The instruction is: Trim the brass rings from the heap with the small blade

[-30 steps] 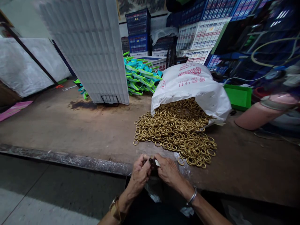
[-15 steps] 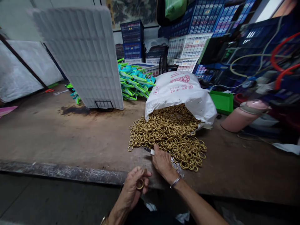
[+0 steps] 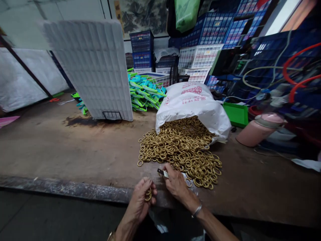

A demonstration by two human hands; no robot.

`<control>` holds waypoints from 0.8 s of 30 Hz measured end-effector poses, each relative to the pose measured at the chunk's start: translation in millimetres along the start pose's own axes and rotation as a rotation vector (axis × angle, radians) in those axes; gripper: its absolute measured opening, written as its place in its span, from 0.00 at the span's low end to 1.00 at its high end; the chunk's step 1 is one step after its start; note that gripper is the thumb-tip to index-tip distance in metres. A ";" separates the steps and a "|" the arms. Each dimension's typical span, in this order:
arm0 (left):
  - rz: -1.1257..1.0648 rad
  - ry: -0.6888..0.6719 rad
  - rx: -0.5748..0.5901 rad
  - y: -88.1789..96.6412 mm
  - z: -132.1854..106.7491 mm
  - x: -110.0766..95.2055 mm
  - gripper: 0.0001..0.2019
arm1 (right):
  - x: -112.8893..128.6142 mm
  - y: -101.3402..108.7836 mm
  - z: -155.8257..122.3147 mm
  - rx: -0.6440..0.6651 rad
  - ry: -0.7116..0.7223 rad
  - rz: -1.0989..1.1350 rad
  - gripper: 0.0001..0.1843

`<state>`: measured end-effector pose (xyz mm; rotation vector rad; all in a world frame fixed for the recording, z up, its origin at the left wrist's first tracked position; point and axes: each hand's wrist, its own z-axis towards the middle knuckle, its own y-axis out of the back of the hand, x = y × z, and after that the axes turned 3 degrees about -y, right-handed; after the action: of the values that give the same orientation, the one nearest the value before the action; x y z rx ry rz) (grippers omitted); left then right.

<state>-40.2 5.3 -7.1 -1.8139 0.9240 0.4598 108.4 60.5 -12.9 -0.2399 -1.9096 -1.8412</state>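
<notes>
A heap of brass rings (image 3: 183,150) spills from a white sack (image 3: 193,102) lying on its side on the brown workbench (image 3: 75,150). My left hand (image 3: 141,201) is closed round a few brass rings at the bench's near edge. My right hand (image 3: 177,184) pinches a small dark tool with a white tip (image 3: 162,172) just in front of the heap, close to a loose ring.
A tall white ribbed panel (image 3: 92,67) stands at the back left, with a pile of turquoise and green plastic parts (image 3: 144,92) behind it. A green tray (image 3: 235,113) and a pink cylinder (image 3: 258,129) lie right of the sack. Stacked crates line the back wall.
The hands, joined over the tool a second ago, have parted. My left hand drew back with rings in it; my right hand reached to the heap's edge and lifted slightly.
</notes>
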 end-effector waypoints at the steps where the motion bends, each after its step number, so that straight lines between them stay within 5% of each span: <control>1: 0.052 -0.037 -0.001 -1.6 0.5 0.2 0.11 | 0.3 0.5 -3.7 -0.010 0.033 0.054 0.17; 11: 0.453 -0.212 -0.008 -5.9 0.5 4.1 0.15 | 21.0 9.4 -21.4 0.090 0.103 0.438 0.05; 16: 0.550 -0.317 -0.026 -6.9 -2.4 2.2 0.12 | 26.7 9.1 -18.3 0.172 -0.010 0.645 0.14; 24: 0.384 -0.080 0.076 -3.8 -5.3 0.8 0.15 | 27.5 1.1 -15.8 0.160 -0.037 0.688 0.14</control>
<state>-37.3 1.0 -3.1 -1.5401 1.2220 0.7202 88.2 39.8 0.1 -0.7701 -1.6885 -1.2259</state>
